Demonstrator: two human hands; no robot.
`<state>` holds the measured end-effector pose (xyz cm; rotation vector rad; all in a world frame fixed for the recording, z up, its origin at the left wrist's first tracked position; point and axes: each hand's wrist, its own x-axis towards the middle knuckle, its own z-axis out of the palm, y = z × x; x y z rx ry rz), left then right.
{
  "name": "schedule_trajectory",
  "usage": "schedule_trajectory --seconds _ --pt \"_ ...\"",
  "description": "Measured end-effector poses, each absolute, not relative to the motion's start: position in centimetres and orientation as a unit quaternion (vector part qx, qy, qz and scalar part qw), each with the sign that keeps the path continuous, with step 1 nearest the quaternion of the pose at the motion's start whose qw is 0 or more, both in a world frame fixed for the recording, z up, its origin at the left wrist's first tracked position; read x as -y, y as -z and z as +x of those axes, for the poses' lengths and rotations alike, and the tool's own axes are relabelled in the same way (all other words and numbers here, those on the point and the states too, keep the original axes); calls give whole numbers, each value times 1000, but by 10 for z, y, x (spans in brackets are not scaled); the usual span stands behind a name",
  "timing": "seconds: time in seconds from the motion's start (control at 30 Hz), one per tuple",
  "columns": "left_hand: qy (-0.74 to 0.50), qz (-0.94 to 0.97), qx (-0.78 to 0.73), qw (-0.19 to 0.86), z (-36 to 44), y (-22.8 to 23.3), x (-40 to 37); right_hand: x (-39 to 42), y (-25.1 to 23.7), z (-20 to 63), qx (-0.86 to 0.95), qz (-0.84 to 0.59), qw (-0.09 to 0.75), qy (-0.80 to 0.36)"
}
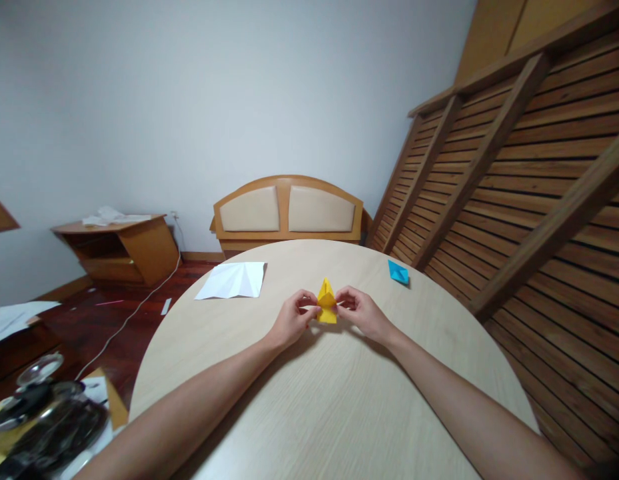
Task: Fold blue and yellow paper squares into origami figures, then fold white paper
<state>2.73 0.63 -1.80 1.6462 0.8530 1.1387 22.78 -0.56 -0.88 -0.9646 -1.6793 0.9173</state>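
You pinch the yellow origami piece (327,303) from both sides, left hand (292,320) and right hand (363,313) gripping it closed, steadying its point upright above the bench (309,400).

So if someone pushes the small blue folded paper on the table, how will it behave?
The blue folded paper looks thin, so probably very light. On the smooth round table it would likely slide, not roll. Its folds may flatten under pressure.
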Motion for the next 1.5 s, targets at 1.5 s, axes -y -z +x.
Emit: schedule_trajectory --seconds 1.5 --pt "-505 683 -313 425 31 22 -7 10 10 224 688 -383 498 -363"
